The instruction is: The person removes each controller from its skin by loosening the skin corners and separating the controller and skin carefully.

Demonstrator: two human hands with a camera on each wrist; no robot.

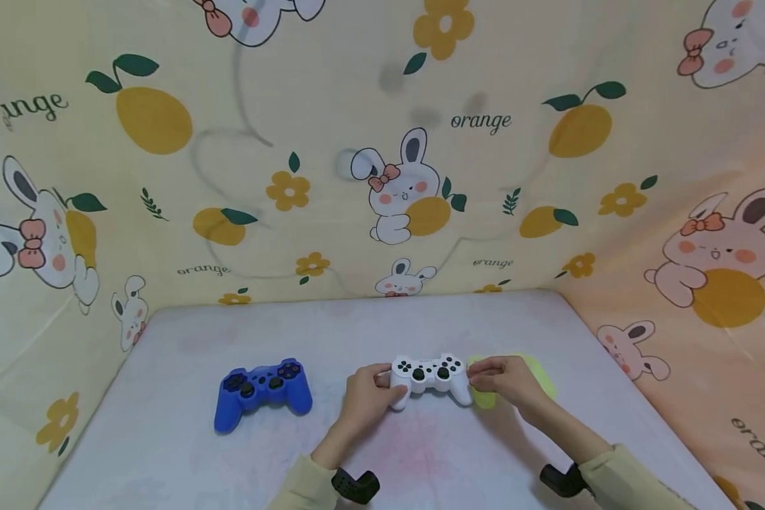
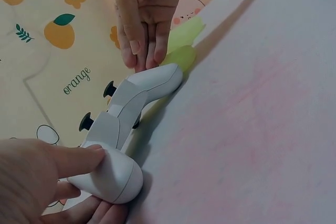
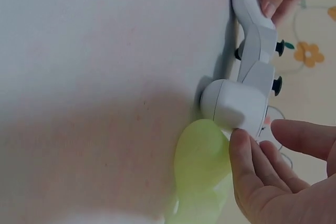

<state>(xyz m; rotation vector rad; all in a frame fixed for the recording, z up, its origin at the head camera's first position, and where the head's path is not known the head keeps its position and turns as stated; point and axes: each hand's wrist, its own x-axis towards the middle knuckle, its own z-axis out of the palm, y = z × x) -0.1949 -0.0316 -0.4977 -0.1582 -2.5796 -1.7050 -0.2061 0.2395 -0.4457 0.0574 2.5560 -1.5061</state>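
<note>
A white game controller (image 1: 430, 382) with black thumbsticks lies face up near the middle of the table. My left hand (image 1: 365, 400) grips its left handle, thumb on the near side and fingers curled beneath, as the left wrist view shows. At its right side is my right hand (image 1: 508, 379), the fingers fairly straight with their tips at the right handle and the thumb (image 3: 304, 139) held apart. Partly behind that hand, a lime-green thing (image 1: 538, 372) with rounded, smooth lobes rests next to the white controller; much of it is covered.
A blue game controller (image 1: 261, 401) sits to the left on the pale table (image 1: 166, 467). Cloth walls (image 1: 331, 99) printed with rabbits and oranges enclose the table's back and sides. Black wrist devices (image 1: 355, 486) are on both arms.
</note>
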